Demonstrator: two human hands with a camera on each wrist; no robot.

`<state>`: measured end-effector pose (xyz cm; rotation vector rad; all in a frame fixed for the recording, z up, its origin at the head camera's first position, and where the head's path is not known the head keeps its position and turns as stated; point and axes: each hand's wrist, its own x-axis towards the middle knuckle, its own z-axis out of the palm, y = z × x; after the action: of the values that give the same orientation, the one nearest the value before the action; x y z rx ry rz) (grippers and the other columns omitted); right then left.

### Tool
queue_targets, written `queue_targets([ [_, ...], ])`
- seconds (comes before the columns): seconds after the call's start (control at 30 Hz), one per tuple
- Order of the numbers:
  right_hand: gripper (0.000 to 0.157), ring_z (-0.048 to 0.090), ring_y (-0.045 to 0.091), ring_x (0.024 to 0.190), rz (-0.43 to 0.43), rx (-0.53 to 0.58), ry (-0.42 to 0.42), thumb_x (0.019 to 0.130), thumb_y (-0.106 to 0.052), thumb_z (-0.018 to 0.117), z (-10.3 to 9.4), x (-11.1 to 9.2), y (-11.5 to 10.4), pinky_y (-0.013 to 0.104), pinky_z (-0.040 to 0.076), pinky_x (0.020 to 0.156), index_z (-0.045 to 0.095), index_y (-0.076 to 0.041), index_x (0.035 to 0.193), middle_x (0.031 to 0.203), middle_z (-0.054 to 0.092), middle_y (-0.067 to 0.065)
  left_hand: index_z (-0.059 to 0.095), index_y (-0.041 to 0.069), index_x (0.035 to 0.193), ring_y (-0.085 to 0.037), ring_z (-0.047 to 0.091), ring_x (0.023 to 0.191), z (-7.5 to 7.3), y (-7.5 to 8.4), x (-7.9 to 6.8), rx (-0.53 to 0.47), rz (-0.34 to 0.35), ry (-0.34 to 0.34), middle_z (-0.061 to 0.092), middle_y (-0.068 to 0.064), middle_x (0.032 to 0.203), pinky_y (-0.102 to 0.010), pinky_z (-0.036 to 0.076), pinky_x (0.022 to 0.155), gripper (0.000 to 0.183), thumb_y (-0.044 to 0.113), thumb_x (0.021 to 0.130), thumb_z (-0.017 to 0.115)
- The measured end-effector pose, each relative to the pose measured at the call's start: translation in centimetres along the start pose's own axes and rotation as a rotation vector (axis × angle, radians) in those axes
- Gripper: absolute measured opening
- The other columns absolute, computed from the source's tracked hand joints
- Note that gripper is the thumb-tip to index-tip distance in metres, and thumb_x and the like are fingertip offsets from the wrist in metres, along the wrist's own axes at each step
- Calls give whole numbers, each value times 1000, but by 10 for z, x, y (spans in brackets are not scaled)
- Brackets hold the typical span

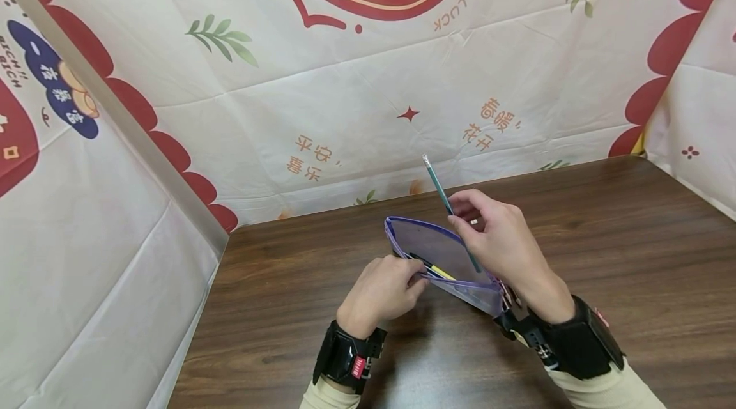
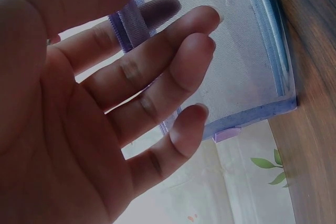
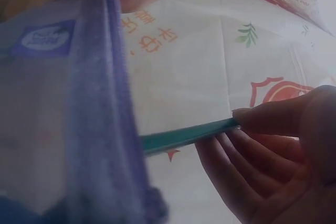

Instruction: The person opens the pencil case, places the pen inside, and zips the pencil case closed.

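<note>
A purple-edged mesh pencil pouch stands on the table with its zipped mouth spread apart. My left hand pinches the near edge of that mouth between thumb and forefinger; in the left wrist view the other fingers lie outside the mesh. Between right thumb and fingertips, my right hand holds a teal pencil by its middle. The pencil is tilted, its silver-tipped end up and its lower end within the pouch's mouth. Inside the pouch lie a yellow pen or pencil and dark slim ones, partly hidden by the left hand.
The brown wooden table runs beneath both hands. A printed white cloth hangs along its far edge, and another cloth panel stands at the left. Dark zip-end attachments hang by the pouch's right corner.
</note>
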<state>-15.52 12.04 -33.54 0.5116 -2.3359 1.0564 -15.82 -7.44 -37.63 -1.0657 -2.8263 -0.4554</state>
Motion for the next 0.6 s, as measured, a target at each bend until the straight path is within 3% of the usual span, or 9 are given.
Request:
queue_targets([
  [0.6, 16, 67, 20, 73, 41, -45, -164, 81, -1, 67, 8, -2, 5, 42, 56, 61, 65, -1, 97, 81, 72, 12, 60, 18, 76, -1, 38, 45, 0, -1, 0, 0, 4, 5, 41, 11, 56, -18, 27, 41, 16, 26, 89, 61],
])
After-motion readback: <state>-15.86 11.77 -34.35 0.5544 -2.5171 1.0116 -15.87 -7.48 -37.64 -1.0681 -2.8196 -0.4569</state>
